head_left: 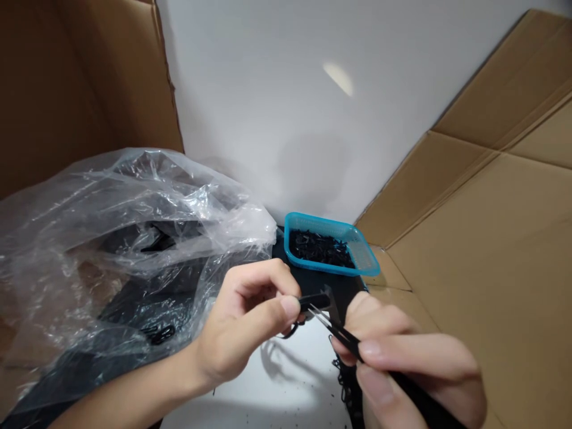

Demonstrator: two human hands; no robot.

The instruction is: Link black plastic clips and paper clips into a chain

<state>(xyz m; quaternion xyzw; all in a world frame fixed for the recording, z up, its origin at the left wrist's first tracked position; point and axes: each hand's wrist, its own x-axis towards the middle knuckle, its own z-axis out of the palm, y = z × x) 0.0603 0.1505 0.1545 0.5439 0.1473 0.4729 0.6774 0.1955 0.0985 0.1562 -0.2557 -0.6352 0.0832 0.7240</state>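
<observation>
My left hand (250,316) pinches a small black part (316,301) between thumb and index finger. A thin dark loop hangs below the fingertips; whether it belongs to the part I cannot tell. In my right hand (402,357) is a pair of black tweezers (346,338) with bare metal tips. The tips point up and left and meet the underside of the black part, or nearly so. Below both hands lies a white work surface (268,381) sprinkled with small dark specks.
A blue plastic tray (369,262) holding many small black pieces (319,247) stands behind the hands. At left spreads a clear plastic bag (147,202) with black items inside. Black loops (348,381) lie along the right edge. Cardboard (491,238) walls both sides.
</observation>
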